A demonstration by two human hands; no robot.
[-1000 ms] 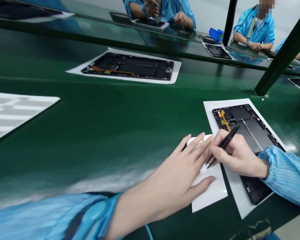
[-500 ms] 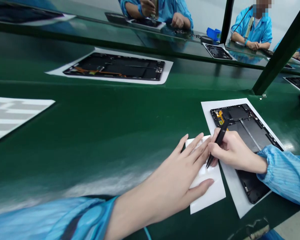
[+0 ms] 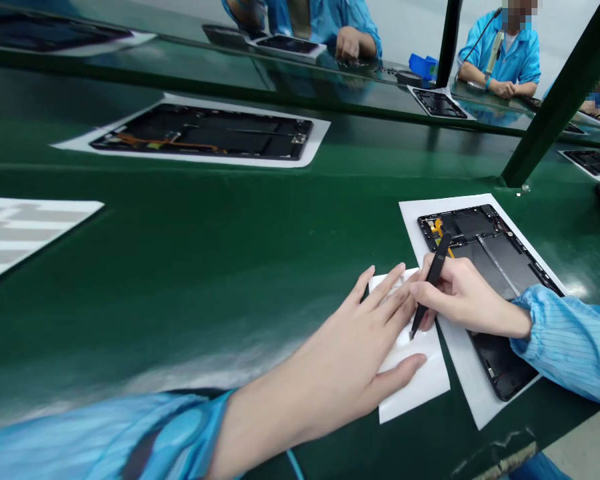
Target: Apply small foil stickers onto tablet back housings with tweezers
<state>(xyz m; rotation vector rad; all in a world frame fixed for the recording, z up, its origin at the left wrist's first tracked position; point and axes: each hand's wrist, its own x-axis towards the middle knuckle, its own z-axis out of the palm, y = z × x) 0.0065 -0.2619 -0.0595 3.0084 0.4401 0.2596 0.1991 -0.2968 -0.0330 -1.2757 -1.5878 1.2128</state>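
No text, label, brand or number can be made out anywhere here, tbh. Nothing is printed on the small white sheet (image 3: 420, 387) or on the larger white sheet (image 3: 411, 227) under the opened tablet (image 3: 500, 257). Only plain grey bars are shown on the striped sheet (image 3: 25, 230) at the left of the bench (image 3: 230, 253). Any markings inside the tablet are too small to be read.

An opened tablet chassis (image 3: 200, 133) lies on the green belt (image 3: 180, 233), far left; a blue-coated co-worker (image 3: 517, 60) sits far right.
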